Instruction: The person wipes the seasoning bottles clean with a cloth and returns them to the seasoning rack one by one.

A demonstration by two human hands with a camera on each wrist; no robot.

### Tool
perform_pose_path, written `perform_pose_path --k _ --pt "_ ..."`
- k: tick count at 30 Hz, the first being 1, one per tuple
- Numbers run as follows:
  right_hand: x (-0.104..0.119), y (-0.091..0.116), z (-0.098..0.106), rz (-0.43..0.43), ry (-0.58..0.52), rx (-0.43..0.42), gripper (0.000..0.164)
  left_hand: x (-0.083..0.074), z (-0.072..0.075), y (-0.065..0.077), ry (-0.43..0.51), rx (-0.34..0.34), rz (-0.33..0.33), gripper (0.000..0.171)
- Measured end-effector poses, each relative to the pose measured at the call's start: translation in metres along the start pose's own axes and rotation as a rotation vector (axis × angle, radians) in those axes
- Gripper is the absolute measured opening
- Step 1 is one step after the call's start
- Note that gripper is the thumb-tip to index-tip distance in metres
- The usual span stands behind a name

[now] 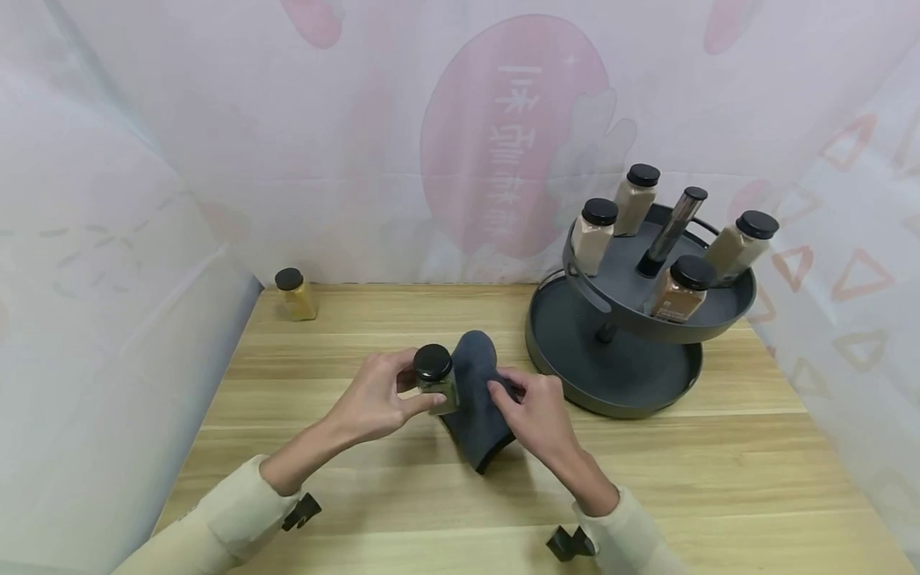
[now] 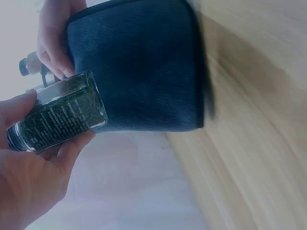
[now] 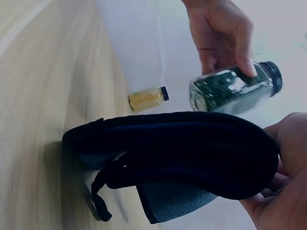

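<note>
My left hand point(image 1: 374, 397) grips a square glass spice jar point(image 2: 64, 112) with a black lid and dark green flakes inside. In the head view the jar point(image 1: 440, 387) is held upright above the table, close beside a dark grey cloth point(image 1: 476, 399). Thumb and fingers of my right hand point(image 1: 535, 407) pinch that cloth by its right side; it hangs in folds with a black hemmed edge. In the right wrist view the folded cloth point(image 3: 172, 148) passes just below the green jar point(image 3: 230, 88).
A two-tier dark grey turntable rack point(image 1: 614, 375) stands at the right, several black-lidded spice jars point(image 1: 592, 239) on its upper tier. One yellow spice jar point(image 1: 298, 299) sits at the table's back left corner. Printed white curtains point(image 1: 345, 160) enclose the wooden table point(image 1: 374, 495).
</note>
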State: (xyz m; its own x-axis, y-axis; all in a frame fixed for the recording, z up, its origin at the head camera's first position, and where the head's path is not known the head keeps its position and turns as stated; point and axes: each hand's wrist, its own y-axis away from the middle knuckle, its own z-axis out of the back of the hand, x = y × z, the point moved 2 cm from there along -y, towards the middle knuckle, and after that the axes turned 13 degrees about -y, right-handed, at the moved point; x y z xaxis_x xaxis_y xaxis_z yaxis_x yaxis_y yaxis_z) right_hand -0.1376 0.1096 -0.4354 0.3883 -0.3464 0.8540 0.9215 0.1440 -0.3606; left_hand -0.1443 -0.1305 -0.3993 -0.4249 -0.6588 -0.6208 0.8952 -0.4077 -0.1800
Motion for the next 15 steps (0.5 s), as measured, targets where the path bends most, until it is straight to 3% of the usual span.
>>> perform_pose_path --k 5,12,15 --pt "0.0 -0.001 0.01 0.006 -0.004 -0.022 0.017 0.009 -0.006 0.001 0.029 0.05 -0.014 0.029" --pt "0.001 -0.002 0.022 0.012 -0.008 -0.056 0.019 0.028 -0.02 -0.001 0.168 0.168 -0.042 0.029" --pt "0.0 -0.002 0.025 0.011 0.004 -0.06 0.019 0.039 -0.026 -0.003 0.167 0.198 -0.047 0.029"
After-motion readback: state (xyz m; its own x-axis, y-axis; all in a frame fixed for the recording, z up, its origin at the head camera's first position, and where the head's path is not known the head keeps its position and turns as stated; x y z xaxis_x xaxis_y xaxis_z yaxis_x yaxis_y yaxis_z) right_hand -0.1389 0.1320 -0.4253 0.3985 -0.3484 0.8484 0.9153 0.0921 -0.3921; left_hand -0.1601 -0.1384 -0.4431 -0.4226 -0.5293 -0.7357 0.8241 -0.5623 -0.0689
